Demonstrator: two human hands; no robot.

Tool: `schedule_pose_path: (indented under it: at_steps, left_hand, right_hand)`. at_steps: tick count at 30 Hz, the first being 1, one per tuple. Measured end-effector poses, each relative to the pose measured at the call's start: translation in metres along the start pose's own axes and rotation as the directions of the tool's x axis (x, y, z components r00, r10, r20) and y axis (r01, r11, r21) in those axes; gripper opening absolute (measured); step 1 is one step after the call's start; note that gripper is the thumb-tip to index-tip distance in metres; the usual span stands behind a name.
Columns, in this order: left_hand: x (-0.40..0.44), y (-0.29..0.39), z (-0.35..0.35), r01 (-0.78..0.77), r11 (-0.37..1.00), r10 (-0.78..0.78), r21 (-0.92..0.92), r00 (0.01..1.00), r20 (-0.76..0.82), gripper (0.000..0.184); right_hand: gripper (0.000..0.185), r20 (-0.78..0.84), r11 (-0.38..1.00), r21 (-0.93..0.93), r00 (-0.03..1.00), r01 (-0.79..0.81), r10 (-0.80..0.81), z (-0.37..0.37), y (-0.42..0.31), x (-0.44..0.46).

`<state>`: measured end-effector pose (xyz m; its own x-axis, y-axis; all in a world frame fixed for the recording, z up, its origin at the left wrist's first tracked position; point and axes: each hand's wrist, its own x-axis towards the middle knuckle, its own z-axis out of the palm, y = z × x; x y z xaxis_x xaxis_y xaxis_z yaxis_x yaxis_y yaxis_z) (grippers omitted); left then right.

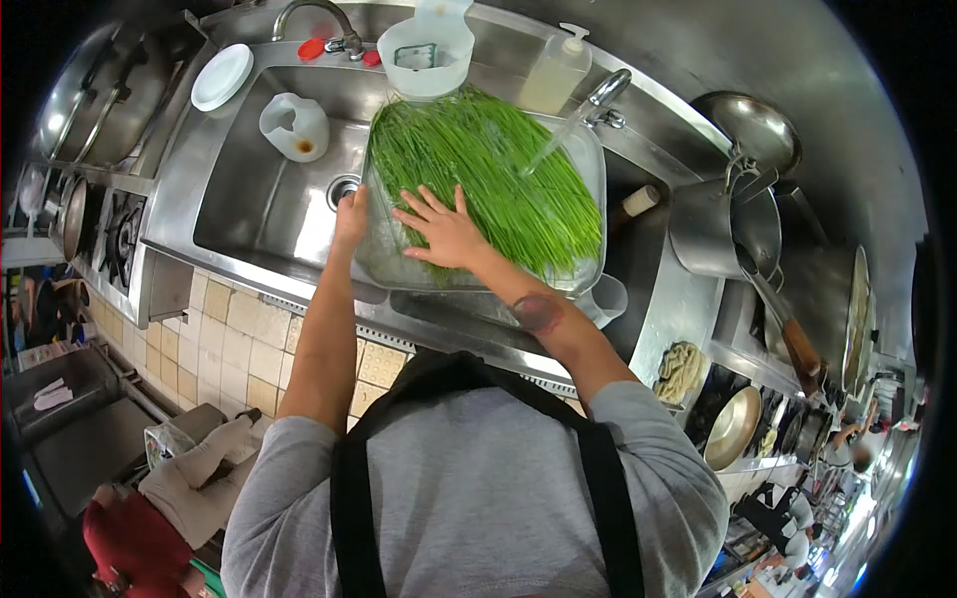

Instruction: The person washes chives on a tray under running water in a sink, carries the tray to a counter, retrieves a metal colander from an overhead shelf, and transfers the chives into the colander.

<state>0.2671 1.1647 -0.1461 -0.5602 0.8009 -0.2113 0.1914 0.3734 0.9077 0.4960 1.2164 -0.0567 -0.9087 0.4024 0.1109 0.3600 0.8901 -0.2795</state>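
A big heap of long, thin green chives (498, 169) lies in a shallow clear tub (379, 267) set across the sink divider. Water from the right faucet (610, 88) runs down onto the stalks. My left hand (350, 215) is closed at the tub's left rim, its fingertips partly hidden. Spread flat, my right hand (444, 231) rests at the near left end of the chives, fingers apart and holding nothing. Some water shows in the tub around that hand.
In the left basin (249, 219) stands a cut white plastic jug (296, 128). A soap pump bottle (556, 75) and another cut plastic container (427, 60) stand behind the tub. Pots (710, 229) crowd the right side. A person in red (130, 538) is at lower left.
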Motion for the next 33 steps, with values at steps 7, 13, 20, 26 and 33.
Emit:
schedule_pose_path:
  at_steps: [7, 13, 20, 26, 33]
  left_hand:
    - [-0.008, 0.015, -0.002, 0.028, 0.999, -0.028, 0.043, 1.000, -0.003, 0.051]
    - [-0.002, 0.006, 0.003, 0.008, 0.999, -0.006, 0.037, 0.998, -0.055, 0.051]
    - [-0.004, 0.004, 0.006, 0.010, 1.000, -0.009, 0.009, 0.998, -0.067, 0.050]
    - [-0.003, 0.009, 0.003, 0.071, 0.997, -0.071, 0.003, 0.996, -0.054, 0.050]
    - [-0.003, 0.008, 0.003, 0.029, 1.000, -0.029, 0.006, 0.999, -0.041, 0.049]
  right_hand:
    - [0.067, -0.393, 0.917, 0.031, 0.839, -0.399, 0.378, -0.049, 0.088, 0.000]
    - [0.067, -0.100, 0.902, -0.205, 0.925, -0.379, 0.366, -0.035, 0.110, -0.029]
    - [0.050, -0.009, 0.603, 0.631, 0.773, -0.488, 0.635, -0.067, 0.168, -0.010]
    - [0.035, 0.570, -0.228, 0.807, 0.819, -0.544, 0.064, -0.129, 0.167, -0.017]
    - [0.034, 0.543, -0.221, 0.824, 0.839, -0.522, 0.043, -0.147, 0.158, -0.004]
